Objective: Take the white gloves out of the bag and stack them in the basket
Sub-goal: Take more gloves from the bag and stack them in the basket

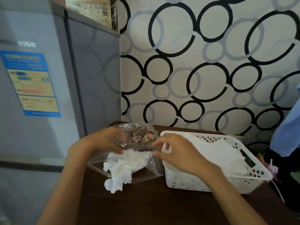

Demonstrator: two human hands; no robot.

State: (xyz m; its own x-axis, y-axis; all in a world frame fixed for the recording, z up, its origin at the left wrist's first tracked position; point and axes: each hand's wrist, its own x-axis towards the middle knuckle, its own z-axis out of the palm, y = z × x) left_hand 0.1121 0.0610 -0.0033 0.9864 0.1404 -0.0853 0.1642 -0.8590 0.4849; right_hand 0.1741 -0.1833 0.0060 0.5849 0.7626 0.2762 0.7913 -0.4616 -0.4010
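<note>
We hold the clear bag point(138, 140) on the dark tabletop point(146, 203): our left hand point(103, 142) grips its flap at ten o'clock, our right hand point(175, 153) pinches the edge at three. White gloves point(123, 166) spill from its mouth toward six. We judge it best to keep the mouth wide, then lift one glove toward the basket point(211, 184) at three o'clock.

A wall point(211, 62) papered in pale grey with overlapping black and grey rings fills the background. At the left stands a grey fridge point(40, 95) bearing a blue and yellow label point(32, 83), with old newspaper point(92, 10) lying on top. Below, a dark wooden table point(146, 205) sits against the wall, just beside the fridge.
</note>
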